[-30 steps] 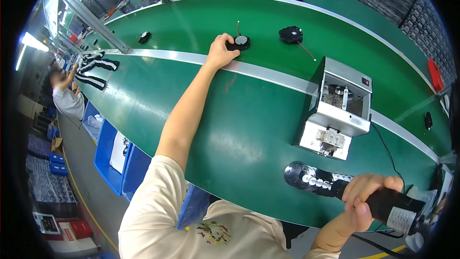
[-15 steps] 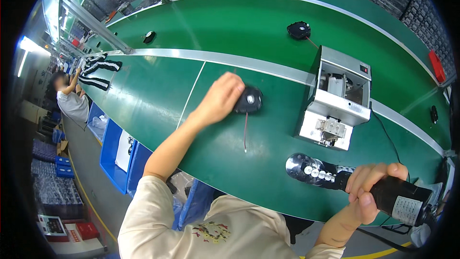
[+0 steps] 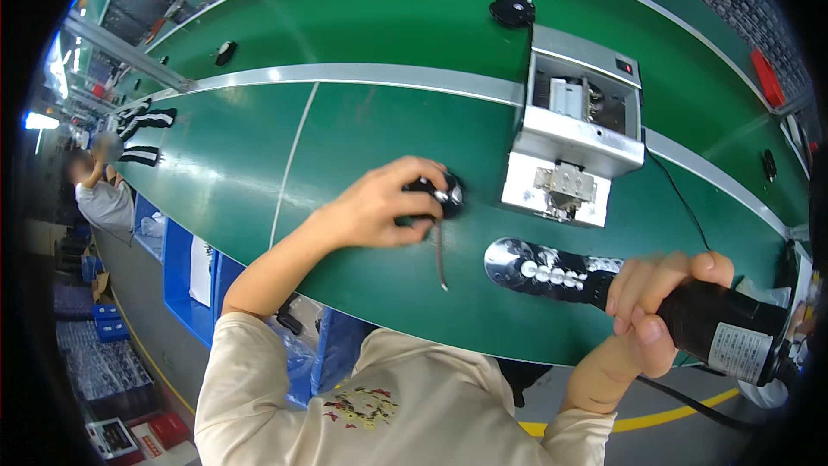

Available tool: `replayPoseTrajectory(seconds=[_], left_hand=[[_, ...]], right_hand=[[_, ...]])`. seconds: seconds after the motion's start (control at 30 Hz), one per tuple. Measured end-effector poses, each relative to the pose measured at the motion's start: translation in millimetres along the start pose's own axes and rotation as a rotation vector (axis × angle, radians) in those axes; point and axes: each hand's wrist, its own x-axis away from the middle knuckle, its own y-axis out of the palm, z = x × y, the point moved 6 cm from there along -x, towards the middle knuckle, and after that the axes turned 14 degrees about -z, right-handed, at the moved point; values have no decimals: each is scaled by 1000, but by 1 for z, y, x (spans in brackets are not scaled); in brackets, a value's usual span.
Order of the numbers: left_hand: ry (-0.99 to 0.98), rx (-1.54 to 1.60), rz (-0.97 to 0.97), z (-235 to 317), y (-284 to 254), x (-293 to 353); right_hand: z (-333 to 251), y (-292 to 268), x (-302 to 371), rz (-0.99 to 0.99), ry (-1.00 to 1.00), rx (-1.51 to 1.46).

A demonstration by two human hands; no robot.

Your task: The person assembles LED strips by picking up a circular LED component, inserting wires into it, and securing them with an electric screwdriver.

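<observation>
My left hand (image 3: pixel 379 204) is closed round a small black rounded housing (image 3: pixel 450 196) with a shiny face, low over or on the green bench. A thin reddish lead (image 3: pixel 439 255) trails from it toward me. My right hand (image 3: pixel 660 306) grips a black cylindrical tool (image 3: pixel 729 328) with a white label and a cord at its right end. Left of that hand lies a long black piece (image 3: pixel 552 273) with a rounded shiny end and a row of whitish discs. Whether it joins the tool is hidden by my fingers.
A silver metal machine (image 3: pixel 573 134) stands on the green bench (image 3: pixel 379 129), its cable running right. Another black housing (image 3: pixel 513 10) lies behind it. Blue bins (image 3: pixel 188 280) sit beyond the bench edge at left. A person in a white top (image 3: pixel 105 203) works at far left.
My left hand has come nearer to me with its fingers round the black housing. My right hand still holds the tool. The whole view has shifted.
</observation>
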Motion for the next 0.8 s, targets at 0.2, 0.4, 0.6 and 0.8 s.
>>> replayPoseTrajectory(seconds=[0.2, 0.4, 0.6, 0.8], left_hand=[[250, 116, -4, 50, 47, -28], [288, 131, -39, 53, 56, -33], [277, 89, -83, 55, 59, -39], [234, 108, -73, 54, 59, -42]], right_hand=[[1, 2, -5, -10, -13, -40], [3, 3, -7, -41, -2, -81], [0, -1, -5, -69, 42, -81], [0, -10, -5, -119, 82, -89]])
